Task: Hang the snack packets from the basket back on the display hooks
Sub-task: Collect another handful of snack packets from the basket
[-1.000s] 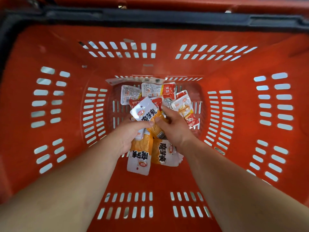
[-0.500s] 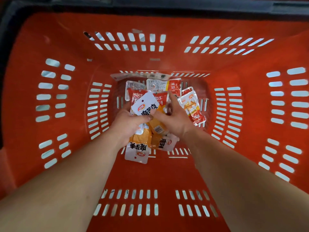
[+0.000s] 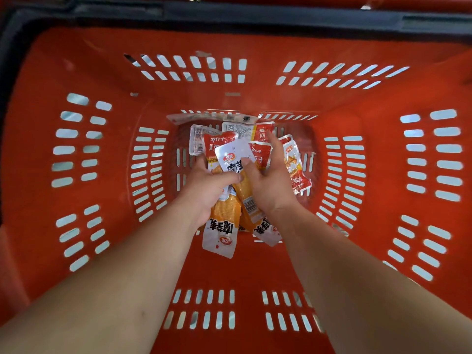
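At frame centre, in the bottom of the red basket (image 3: 383,103), orange snack packets (image 3: 226,215) are gripped by the left hand (image 3: 208,190) and pinched by the right hand (image 3: 270,186); red packets (image 3: 263,131) lie just above.

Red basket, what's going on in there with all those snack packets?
Both of a person's arms are down in the red basket, over a pile of snack packets on its floor. The left-hand grip holds a bunch of orange-and-white packets. The right-hand grip lies on the pile beside it, with fingers stretched over the red packets. Whether it holds one is unclear. No display hooks are in view.
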The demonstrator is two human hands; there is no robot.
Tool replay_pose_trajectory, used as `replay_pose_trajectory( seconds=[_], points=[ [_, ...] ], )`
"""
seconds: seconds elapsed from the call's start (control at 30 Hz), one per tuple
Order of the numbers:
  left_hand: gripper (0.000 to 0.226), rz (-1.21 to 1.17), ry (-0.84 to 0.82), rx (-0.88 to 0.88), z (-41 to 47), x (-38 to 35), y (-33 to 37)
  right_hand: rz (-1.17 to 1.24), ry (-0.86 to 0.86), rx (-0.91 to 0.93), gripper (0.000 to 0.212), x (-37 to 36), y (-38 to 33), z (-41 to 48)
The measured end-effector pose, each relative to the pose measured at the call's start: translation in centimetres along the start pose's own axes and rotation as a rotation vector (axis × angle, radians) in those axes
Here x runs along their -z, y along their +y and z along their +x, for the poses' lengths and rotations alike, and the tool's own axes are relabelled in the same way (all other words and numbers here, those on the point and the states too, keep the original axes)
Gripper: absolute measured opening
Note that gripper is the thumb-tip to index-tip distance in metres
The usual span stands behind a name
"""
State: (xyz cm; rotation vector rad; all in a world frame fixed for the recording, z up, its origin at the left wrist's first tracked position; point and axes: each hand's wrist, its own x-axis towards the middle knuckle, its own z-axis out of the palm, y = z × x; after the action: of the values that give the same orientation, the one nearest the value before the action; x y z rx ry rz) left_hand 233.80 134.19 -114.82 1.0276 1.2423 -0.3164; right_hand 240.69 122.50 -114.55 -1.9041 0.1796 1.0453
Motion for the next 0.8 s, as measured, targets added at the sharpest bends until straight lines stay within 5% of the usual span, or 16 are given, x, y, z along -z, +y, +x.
replay_pose_trajectory(
  seconds=[0.23, 0.4, 0.5, 0.63, 0.8],
  points=[
    [0.06, -0.086, 0.033, 0.016, -0.1, 0.0, -0.1, 0.028, 0.092, 0.022, 0.031, -1.2, 1.2, -0.7],
    [0.049, -0.111, 0.111, 0.012, -0.3, 1.0, -0.8, -0.026, 0.01, -0.009, 0.028, -1.5, 0.3, 0.0],
    [0.048, -0.15, 0.147, 0.024, -0.1, 1.9, -0.7, -0.259, -0.072, 0.053, 0.044, -1.6, -1.1, 1.2],
    [0.048, -0.175, 0.193, 0.029, 0.2, 2.4, 0.0, -0.365, 0.158, 0.207, 0.046, -1.9, -2.5, 3.5],
    [0.047, -0.179, 0.288, 0.009, 0.5, 2.2, 0.4, -0.265, 0.298, 0.116, 0.032, -2.4, -2.5, 5.3]
  ],
)
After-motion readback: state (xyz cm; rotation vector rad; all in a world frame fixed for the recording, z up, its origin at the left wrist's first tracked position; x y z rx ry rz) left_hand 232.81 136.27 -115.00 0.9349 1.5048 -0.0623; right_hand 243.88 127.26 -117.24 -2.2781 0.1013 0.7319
